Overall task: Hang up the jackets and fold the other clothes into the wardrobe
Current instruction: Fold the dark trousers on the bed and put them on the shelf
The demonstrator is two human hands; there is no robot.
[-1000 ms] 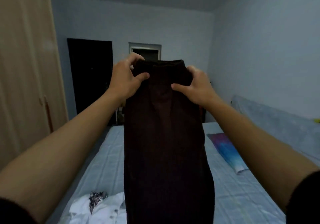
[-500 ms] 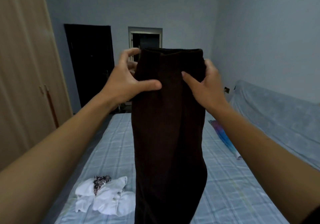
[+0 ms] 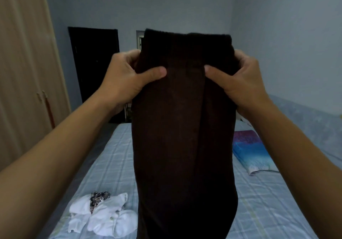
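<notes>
A long dark brown garment (image 3: pixel 183 127) hangs upright in front of me over the bed, its ribbed top edge level with my eyes. My left hand (image 3: pixel 125 76) grips its left side just below the top, thumb pressed on the front. My right hand (image 3: pixel 238 77) grips the right side the same way, thumb on the front. The cloth's lower end drops out of view at the bottom. A crumpled white garment (image 3: pixel 103 216) with a black patterned patch lies on the bed at the lower left. The beige wardrobe (image 3: pixel 24 68) stands along the left wall, doors closed.
The bed (image 3: pixel 259 198) has a pale blue checked sheet and fills the room's middle. A blue and purple pillow (image 3: pixel 249 151) lies at its right side. A dark door (image 3: pixel 94 63) and a small window are in the far wall.
Both hands have slid apart to the garment's outer edges and lowered a little, so the top edge now stands above them. The cloth looks wider and flatter.
</notes>
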